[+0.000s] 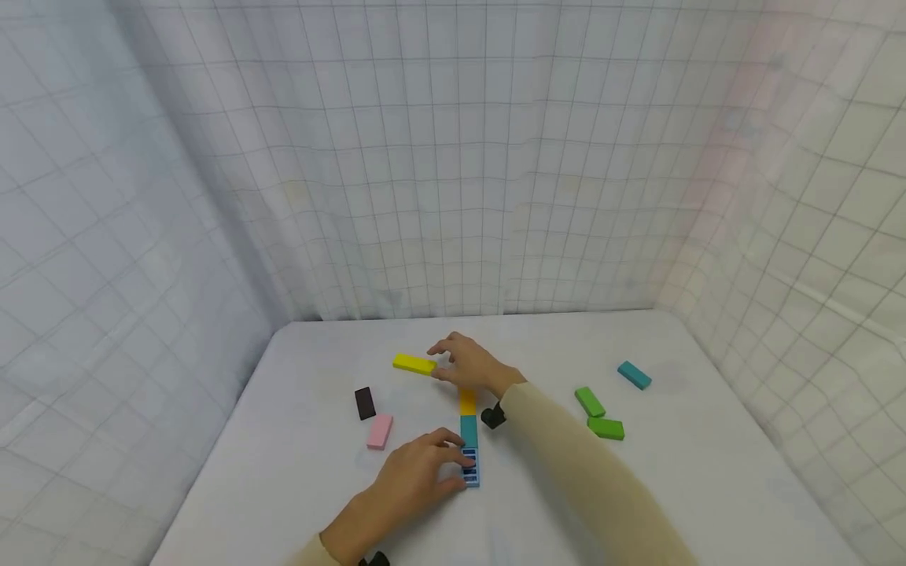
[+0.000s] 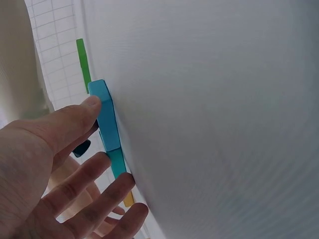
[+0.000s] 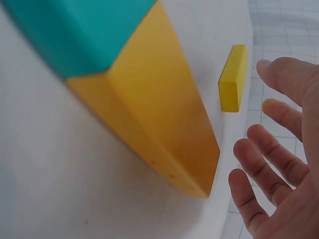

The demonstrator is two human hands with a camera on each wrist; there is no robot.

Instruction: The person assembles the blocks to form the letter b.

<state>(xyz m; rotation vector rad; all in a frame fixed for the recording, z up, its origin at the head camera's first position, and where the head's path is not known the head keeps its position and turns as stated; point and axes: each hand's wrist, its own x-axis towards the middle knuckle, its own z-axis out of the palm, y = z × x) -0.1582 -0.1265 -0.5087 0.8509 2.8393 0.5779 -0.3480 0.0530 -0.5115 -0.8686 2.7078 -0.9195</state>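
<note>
My left hand (image 1: 418,472) is at the near end of a line of blocks, its thumb and index finger holding a blue block (image 2: 107,119) with dark stripes on top. Its other fingers spread beside a teal block (image 1: 469,431), which adjoins the blue one end to end. Beyond the teal block lies an orange-yellow block (image 3: 159,99), partly hidden by my right hand in the head view. That right hand (image 1: 470,363) hovers over the far end of the line, fingers loosely bent and holding nothing. Near its thumb is a yellow block (image 1: 413,363).
To the left lie a dark brown block (image 1: 365,403) and a pink block (image 1: 379,432). Two green blocks (image 1: 590,402) and another teal block (image 1: 634,375) are on the right. White gridded curtains (image 1: 453,157) enclose the white table (image 1: 318,503) at the back and sides.
</note>
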